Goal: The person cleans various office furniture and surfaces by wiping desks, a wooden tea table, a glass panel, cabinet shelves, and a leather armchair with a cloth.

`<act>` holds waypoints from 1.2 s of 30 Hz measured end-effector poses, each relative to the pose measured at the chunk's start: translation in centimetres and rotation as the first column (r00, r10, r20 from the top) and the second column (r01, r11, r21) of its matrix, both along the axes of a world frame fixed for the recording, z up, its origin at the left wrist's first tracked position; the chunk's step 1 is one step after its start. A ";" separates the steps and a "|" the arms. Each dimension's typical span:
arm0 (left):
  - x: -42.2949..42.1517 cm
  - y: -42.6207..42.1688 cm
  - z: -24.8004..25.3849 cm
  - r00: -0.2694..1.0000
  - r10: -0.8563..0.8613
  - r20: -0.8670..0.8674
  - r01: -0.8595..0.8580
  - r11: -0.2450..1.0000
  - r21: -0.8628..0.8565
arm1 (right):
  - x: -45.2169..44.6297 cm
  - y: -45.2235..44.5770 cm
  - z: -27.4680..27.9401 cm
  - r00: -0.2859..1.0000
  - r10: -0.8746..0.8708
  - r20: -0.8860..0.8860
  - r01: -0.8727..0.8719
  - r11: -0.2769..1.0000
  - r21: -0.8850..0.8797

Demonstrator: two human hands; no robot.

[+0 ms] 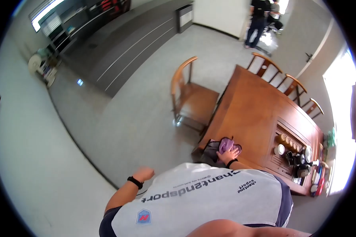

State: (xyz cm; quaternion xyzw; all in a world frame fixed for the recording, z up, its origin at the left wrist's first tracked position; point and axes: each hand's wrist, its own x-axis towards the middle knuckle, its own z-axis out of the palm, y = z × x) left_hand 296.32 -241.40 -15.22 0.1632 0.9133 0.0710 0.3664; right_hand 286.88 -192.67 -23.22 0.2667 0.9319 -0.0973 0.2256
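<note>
My right hand (228,155) rests on a bunched purple cloth (226,145) at the near left corner of the brown wooden table (245,106). Its fingers are spread over the fabric, and a black band circles the wrist. Just left of the cloth, a dark bag or fabric piece (211,150) hangs at the table's corner. My left hand (144,173) is lowered at my left side, away from the table. Its fingers look curled in, with nothing visible in them, and that wrist also has a black band.
A wooden armchair (199,102) stands left of the table, with several chairs along the far side. A tea tray (284,156) with cups and pots is on the right. Beyond are a long grey counter (134,37) and a person in dark clothes (258,23). A wall (39,158) runs along the left.
</note>
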 end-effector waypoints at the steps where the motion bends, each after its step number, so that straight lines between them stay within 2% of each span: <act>1: 1.6 -1.7 -0.9 0.995 0.079 0.059 -0.073 0.993 -0.093 | -0.6 -1.8 -1.6 0.998 0.018 -0.065 -0.015 0.999 0.041; 2: 3.5 -2.8 -0.6 0.982 0.183 0.043 -0.178 0.979 -0.103 | -1.4 -3.3 -3.7 0.990 0.033 -0.134 -0.023 0.997 0.074; 4: 6.6 -3.9 0.2 0.928 0.372 0.000 -0.369 0.921 -0.127 | -2.9 -6.2 -5.5 0.981 0.096 -0.166 -0.071 0.986 0.150; 5: 7.7 -3.9 1.3 0.889 0.456 0.036 -0.451 0.888 -0.088 | -3.5 -7.5 -5.4 0.978 0.149 -0.145 -0.131 0.983 0.127; 7: 10.4 -5.3 -1.1 0.842 0.538 0.038 -0.539 0.841 0.051 | -4.5 -9.5 -4.7 0.954 0.280 -0.110 -0.266 0.956 0.125; 8: 11.4 -5.3 -1.5 0.815 0.578 0.043 -0.578 0.806 0.126 | -4.9 -10.5 -4.5 0.929 0.358 -0.096 -0.342 0.928 0.146; 12: 11.3 -5.8 -3.3 0.790 0.609 0.069 -0.607 0.761 0.227 | -6.5 -12.5 -3.8 0.931 0.356 -0.079 -0.347 0.931 0.112; 14: 10.4 -6.3 -4.1 0.748 0.663 0.030 -0.633 0.698 0.336 | -7.2 -12.4 -5.2 0.906 0.396 -0.149 -0.375 0.914 0.155; 16: 9.1 -6.8 -4.0 0.714 0.700 0.009 -0.667 0.676 0.312 | -8.5 -12.2 -8.4 0.874 0.447 -0.191 -0.400 0.885 0.239; 17: 8.5 -7.2 -3.8 0.698 0.716 -0.004 -0.684 0.668 0.292 | -9.1 -12.8 -9.8 0.865 0.191 -0.464 -0.132 0.979 0.157; 18: 7.8 -7.8 -2.9 0.699 0.715 -0.017 -0.677 0.669 0.307 | -9.7 -13.7 -10.4 0.687 -0.057 -0.724 0.068 0.998 -0.014; 19: 7.0 -8.5 -2.1 0.702 0.711 -0.030 -0.668 0.673 0.318 | -10.4 -14.7 -10.9 0.696 -0.051 -0.716 0.047 0.999 -0.024; 20: 6.4 -9.3 -1.1 0.708 0.705 -0.044 -0.658 0.680 0.324 | -10.9 -15.7 -10.9 0.745 -0.012 -0.667 0.050 0.998 0.038; 23: 4.2 -12.0 0.6 0.550 0.834 0.040 -0.822 0.533 0.200 | -13.1 -18.9 -10.7 0.865 0.079 -0.496 0.036 0.975 0.219; 24: 3.6 -13.4 0.2 0.551 0.834 0.028 -0.824 0.538 0.179 | -14.4 -20.2 -10.8 0.948 0.154 -0.278 -0.095 0.972 0.216; 25: 3.4 -14.6 -0.9 0.553 0.833 0.015 -0.824 0.544 0.159 | -15.8 -21.3 -10.8 0.966 0.244 -0.081 -0.228 0.958 0.174; 27: 3.2 -17.1 -3.0 0.579 0.814 -0.048 -0.800 0.578 0.157 | -19.1 -24.3 -10.9 0.895 0.417 0.155 -0.429 0.902 0.045; 28: 3.3 -18.8 -4.9 0.560 0.829 0.019 -0.809 0.541 0.231 | -20.7 -25.6 -10.8 0.835 0.497 0.236 -0.503 0.863 -0.037; 30: -0.2 -20.0 -1.0 0.409 0.889 0.205 -0.912 0.390 0.125 | -24.0 -27.9 -11.1 0.696 0.641 0.324 -0.618 0.764 -0.185; 33: -4.6 -21.3 5.5 0.276 0.902 0.331 -0.960 0.274 0.052 | -28.8 -30.8 -11.6 0.490 0.793 0.361 -0.706 0.604 -0.369; 36: -5.0 -24.5 3.4 0.291 0.884 0.367 -0.950 0.312 0.000 | -33.6 -34.2 -12.4 0.323 0.895 0.309 -0.765 0.439 -0.471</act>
